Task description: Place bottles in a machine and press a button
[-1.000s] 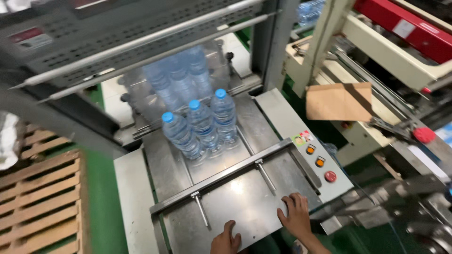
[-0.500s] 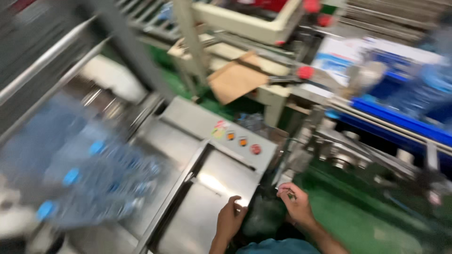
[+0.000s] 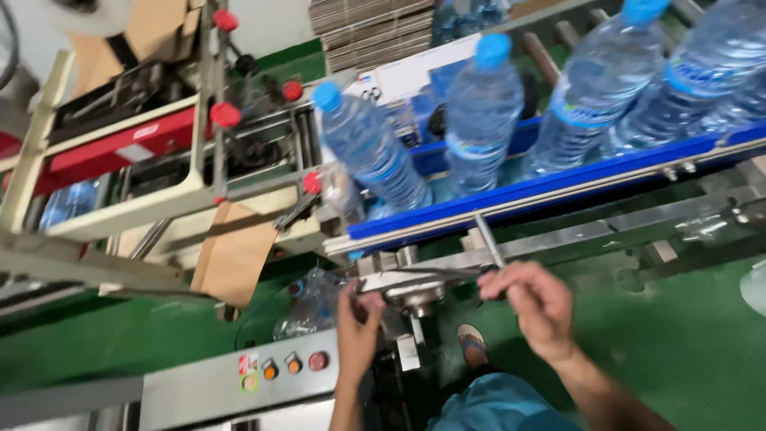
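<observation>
The right hand (image 3: 533, 307) has its fingers curled and pinched about a thin metal rod (image 3: 487, 239) that slants up toward the conveyor; the left hand (image 3: 357, 319) is half closed against the steel bracket (image 3: 415, 291) under the conveyor's end, though motion blur leaves unclear whether it grips it. The step in hand appears to be an adjustment at this bracket and rod; the next move would call for a steady hold on the rod, well below the bottles. The rod is slim, straight and bright. Above it, clear water bottles (image 3: 375, 152) with blue caps stand tilted along a blue guide rail (image 3: 550, 187). Left of the bracket hangs a brown cardboard flap (image 3: 235, 255) on a cream machine frame (image 3: 120, 211). Nearest the viewer lies a grey control panel (image 3: 239, 381) with round buttons, on a green floor (image 3: 686, 335).
</observation>
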